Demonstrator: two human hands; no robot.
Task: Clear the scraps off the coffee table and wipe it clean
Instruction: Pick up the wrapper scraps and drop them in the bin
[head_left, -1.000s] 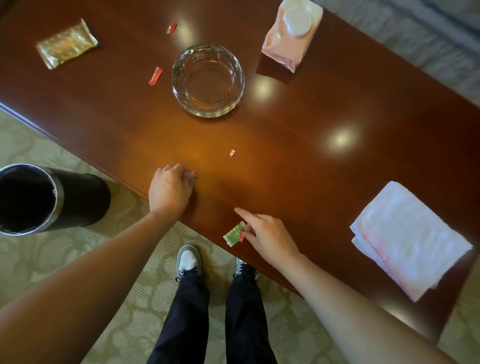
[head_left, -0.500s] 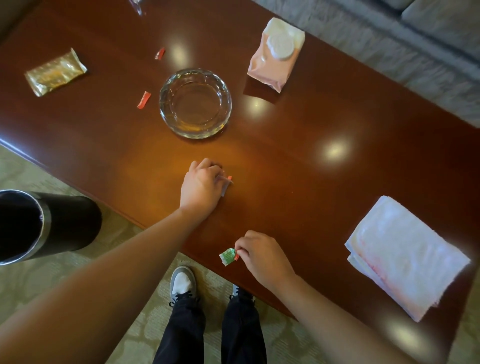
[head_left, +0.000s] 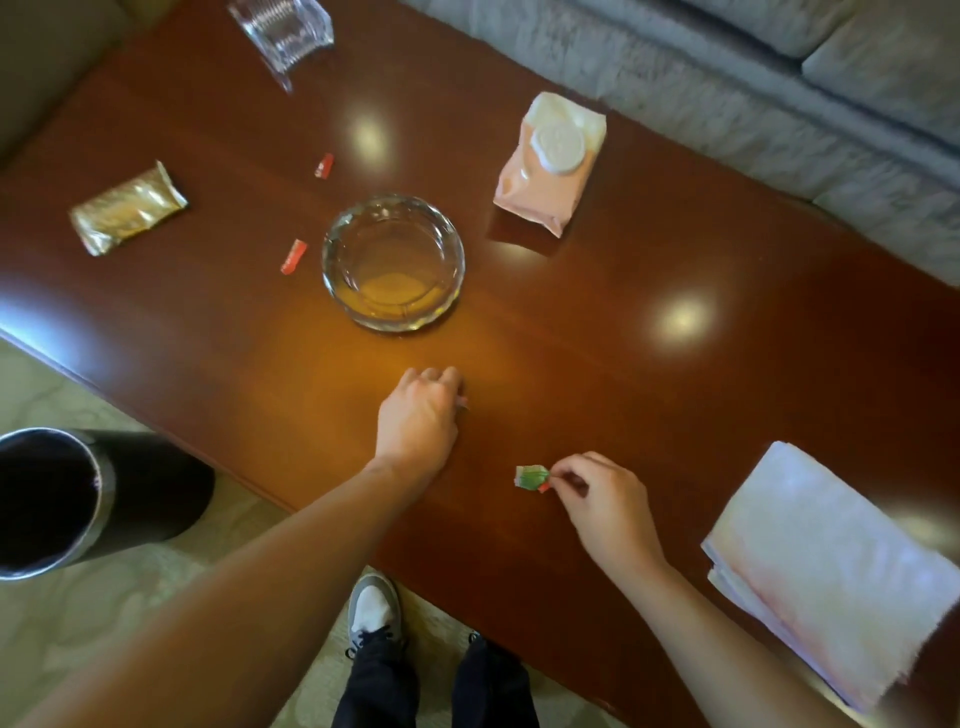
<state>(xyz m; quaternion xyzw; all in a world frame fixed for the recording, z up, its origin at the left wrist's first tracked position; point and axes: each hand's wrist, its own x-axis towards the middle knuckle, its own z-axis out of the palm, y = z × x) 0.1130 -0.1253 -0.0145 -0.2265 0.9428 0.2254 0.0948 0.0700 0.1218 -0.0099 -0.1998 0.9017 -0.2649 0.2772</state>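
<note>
Head view: the right hand (head_left: 605, 512) pinches one crumpled green-and-red scrap (head_left: 530, 477) over the coffee table (head_left: 649, 395), towards its front edge. The left hand (head_left: 418, 415) rests knuckles-up on the wood, fingers curled over a pale sliver (head_left: 464, 401) that barely shows. Two red pieces lie loose: the near red scrap (head_left: 293, 256) just left of the glass ashtray (head_left: 393, 262), the far red scrap (head_left: 324, 166) beyond. One gold wrapper (head_left: 127, 209) lies farther left.

Ceiling-light glare on glossy table (head_left: 675, 415), blurred edges
</note>
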